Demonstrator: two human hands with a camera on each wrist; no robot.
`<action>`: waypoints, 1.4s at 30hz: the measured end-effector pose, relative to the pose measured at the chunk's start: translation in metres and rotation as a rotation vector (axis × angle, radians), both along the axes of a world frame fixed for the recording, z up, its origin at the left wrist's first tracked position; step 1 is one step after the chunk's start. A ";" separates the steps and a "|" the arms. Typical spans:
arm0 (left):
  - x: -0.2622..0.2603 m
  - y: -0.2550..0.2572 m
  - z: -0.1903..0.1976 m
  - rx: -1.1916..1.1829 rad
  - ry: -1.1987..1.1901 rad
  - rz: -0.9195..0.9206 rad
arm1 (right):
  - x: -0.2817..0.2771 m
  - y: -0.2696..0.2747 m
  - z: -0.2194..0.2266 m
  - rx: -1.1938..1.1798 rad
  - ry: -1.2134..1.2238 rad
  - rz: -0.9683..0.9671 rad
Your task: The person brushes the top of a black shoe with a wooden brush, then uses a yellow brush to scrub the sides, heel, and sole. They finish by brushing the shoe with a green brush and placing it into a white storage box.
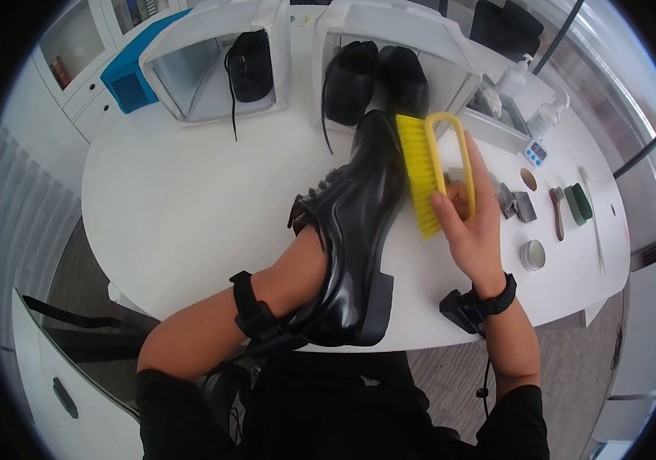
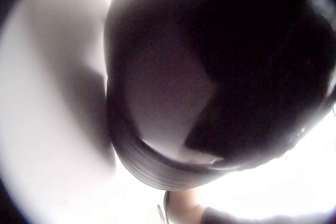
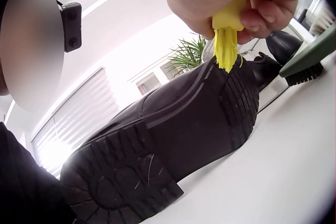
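A glossy black lace-up shoe (image 1: 362,222) lies across the middle of the white table (image 1: 175,184), toe pointing away from me. My left forearm (image 1: 297,264) runs into the shoe's opening, and the hand inside is hidden. My right hand (image 1: 477,230) grips the yellow handle of a brush (image 1: 418,172) with yellow bristles. Those bristles are against the shoe's right side near the toe. From the right wrist, the ridged sole (image 3: 205,113) faces the camera, with the bristle tips at its toe edge. The left wrist view is filled by the dark shoe (image 2: 163,77).
Two white boxes (image 1: 282,77) at the back hold black shoes (image 1: 351,80). To the right lie a grey cloth (image 1: 526,207), a wooden-handled brush (image 1: 558,211), a green brush (image 1: 578,203), a round tin (image 1: 533,254) and a timer (image 1: 535,152). Behind stand a grey tray (image 1: 496,130) and pump bottles (image 1: 546,119).
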State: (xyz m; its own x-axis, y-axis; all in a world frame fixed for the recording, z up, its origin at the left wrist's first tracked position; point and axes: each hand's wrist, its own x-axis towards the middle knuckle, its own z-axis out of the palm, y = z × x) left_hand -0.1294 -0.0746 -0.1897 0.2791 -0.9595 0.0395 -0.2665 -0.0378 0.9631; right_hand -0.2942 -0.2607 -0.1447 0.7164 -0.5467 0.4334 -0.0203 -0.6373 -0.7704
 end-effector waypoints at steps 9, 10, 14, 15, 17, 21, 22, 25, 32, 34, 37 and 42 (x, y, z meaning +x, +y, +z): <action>0.000 0.000 -0.006 -0.049 0.032 0.005 | 0.000 -0.002 0.000 0.010 -0.009 0.003; 0.000 0.000 -0.009 -0.082 0.014 -0.001 | 0.001 -0.002 0.000 0.010 -0.007 0.002; 0.000 0.002 -0.005 -0.074 0.055 -0.027 | 0.001 0.000 0.001 0.030 -0.007 -0.005; 0.000 0.002 -0.003 -0.061 0.073 -0.033 | 0.001 -0.001 0.000 0.036 -0.012 -0.001; -0.002 0.003 -0.002 -0.092 0.114 -0.012 | 0.002 -0.001 0.000 0.041 -0.017 0.007; -0.004 0.002 -0.004 -0.083 0.270 0.033 | 0.002 0.000 -0.001 0.055 -0.015 -0.006; -0.001 0.001 -0.009 -0.134 0.160 0.015 | 0.002 -0.001 -0.001 0.053 -0.014 -0.006; 0.001 0.001 -0.011 -0.154 0.037 -0.008 | 0.001 -0.001 0.000 0.044 -0.008 -0.002; -0.001 0.002 -0.016 -0.137 0.008 -0.001 | -0.003 0.000 0.004 -0.039 0.003 -0.003; -0.003 0.001 -0.018 -0.202 -0.036 0.042 | -0.007 0.000 0.006 -0.102 0.019 0.049; 0.003 0.000 -0.014 -0.260 -0.031 -0.001 | -0.019 0.008 0.019 -0.027 0.141 0.240; 0.006 0.000 -0.007 -0.138 0.417 -0.026 | -0.016 0.011 0.028 -0.323 0.054 0.425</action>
State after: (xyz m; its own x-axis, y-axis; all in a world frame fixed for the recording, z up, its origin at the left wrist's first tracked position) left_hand -0.1239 -0.0745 -0.1968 0.2744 -0.9600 0.0564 0.1473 0.0999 0.9840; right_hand -0.3103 -0.2493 -0.1171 0.8715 -0.0485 0.4879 0.2568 -0.8025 -0.5385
